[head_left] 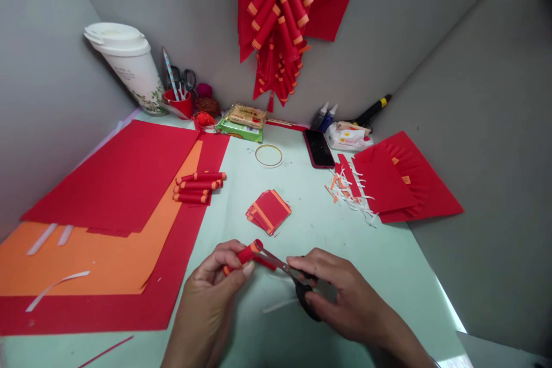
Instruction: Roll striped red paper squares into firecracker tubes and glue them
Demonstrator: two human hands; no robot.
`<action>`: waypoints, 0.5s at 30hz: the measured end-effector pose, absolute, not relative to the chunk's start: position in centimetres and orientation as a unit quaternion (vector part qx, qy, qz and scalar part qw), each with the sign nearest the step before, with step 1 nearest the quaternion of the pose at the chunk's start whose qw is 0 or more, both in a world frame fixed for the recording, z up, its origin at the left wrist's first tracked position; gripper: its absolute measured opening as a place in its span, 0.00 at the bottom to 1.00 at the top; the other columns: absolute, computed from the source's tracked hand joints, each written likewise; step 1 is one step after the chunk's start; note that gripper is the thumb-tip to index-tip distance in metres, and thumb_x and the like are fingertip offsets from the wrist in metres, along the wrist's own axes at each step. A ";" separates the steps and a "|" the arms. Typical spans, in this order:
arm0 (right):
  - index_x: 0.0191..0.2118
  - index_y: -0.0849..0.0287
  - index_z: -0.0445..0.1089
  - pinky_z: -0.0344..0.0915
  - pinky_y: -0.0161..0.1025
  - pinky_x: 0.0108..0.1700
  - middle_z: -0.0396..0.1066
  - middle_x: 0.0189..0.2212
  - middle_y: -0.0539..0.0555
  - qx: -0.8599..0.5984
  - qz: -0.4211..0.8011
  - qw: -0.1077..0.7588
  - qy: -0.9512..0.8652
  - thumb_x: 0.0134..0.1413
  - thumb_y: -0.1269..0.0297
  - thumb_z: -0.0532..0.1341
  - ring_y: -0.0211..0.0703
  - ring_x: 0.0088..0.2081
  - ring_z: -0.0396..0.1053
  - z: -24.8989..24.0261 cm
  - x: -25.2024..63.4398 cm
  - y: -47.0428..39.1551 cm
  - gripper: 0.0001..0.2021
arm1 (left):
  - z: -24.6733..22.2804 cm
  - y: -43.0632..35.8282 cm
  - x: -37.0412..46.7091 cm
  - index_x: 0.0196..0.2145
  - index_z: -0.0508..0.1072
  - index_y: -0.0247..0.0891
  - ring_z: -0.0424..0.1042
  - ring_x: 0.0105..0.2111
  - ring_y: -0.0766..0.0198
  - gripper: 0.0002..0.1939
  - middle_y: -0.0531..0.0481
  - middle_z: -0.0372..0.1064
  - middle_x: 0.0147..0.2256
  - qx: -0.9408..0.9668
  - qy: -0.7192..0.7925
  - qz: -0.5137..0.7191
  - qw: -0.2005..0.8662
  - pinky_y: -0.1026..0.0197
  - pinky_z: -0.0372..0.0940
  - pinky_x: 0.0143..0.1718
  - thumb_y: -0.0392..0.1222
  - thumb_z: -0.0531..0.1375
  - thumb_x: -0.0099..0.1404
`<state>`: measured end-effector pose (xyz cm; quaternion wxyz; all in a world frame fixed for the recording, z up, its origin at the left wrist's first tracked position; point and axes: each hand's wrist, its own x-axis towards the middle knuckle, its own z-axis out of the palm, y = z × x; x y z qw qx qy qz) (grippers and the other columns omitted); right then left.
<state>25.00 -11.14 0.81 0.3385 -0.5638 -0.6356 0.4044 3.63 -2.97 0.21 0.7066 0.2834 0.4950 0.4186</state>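
My left hand (211,293) pinches a red paper roll (245,257) with orange bands at its ends. My right hand (340,287) is closed around the black handles of a pair of scissors (282,264). The scissor blades point left and meet the roll's open upper end; whether they touch the paper, I cannot tell. Beyond the hands lies a small stack of red paper pieces with orange strips (272,211). Several finished-looking red rolls (196,187) are piled to its left. A thin white strip (280,305) rests on the table below the scissors.
Large red sheets (116,172) and an orange sheet (107,264) cover the left side. At the back stand a white cup (129,69) and a red pen holder (180,104). A phone (319,148), paper scraps (353,192) and red folded paper (414,184) lie right. Red firecracker decorations (280,11) hang behind.
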 end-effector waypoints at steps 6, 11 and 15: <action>0.62 0.47 0.68 0.70 0.39 0.41 0.72 0.38 0.51 -0.558 0.374 0.337 -0.659 0.55 0.76 0.60 0.40 0.38 0.71 0.6 25.0 -11.1 0.29 | -0.5 -2.9 3.7 0.19 0.71 0.40 0.71 0.44 0.63 0.15 0.54 0.69 0.40 0.286 0.505 0.420 0.698 0.68 0.66 0.43 0.40 0.75 0.45; 0.61 0.49 0.67 0.70 0.38 0.41 0.73 0.39 0.51 -0.602 0.358 0.330 -0.633 0.57 0.71 0.59 0.40 0.37 0.72 0.3 25.6 -11.0 0.26 | -0.9 -2.7 3.0 0.21 0.72 0.43 0.72 0.46 0.58 0.13 0.53 0.71 0.40 0.345 0.534 0.418 0.649 0.64 0.67 0.44 0.43 0.74 0.47; 0.58 0.56 0.67 0.70 0.42 0.43 0.75 0.42 0.55 -0.732 0.294 0.293 -0.540 0.58 0.63 0.59 0.46 0.40 0.74 -0.3 27.3 -10.1 0.21 | 0.9 -1.1 0.9 0.27 0.76 0.48 0.74 0.43 0.55 0.07 0.52 0.73 0.41 0.547 0.574 0.392 0.466 0.57 0.66 0.45 0.49 0.69 0.55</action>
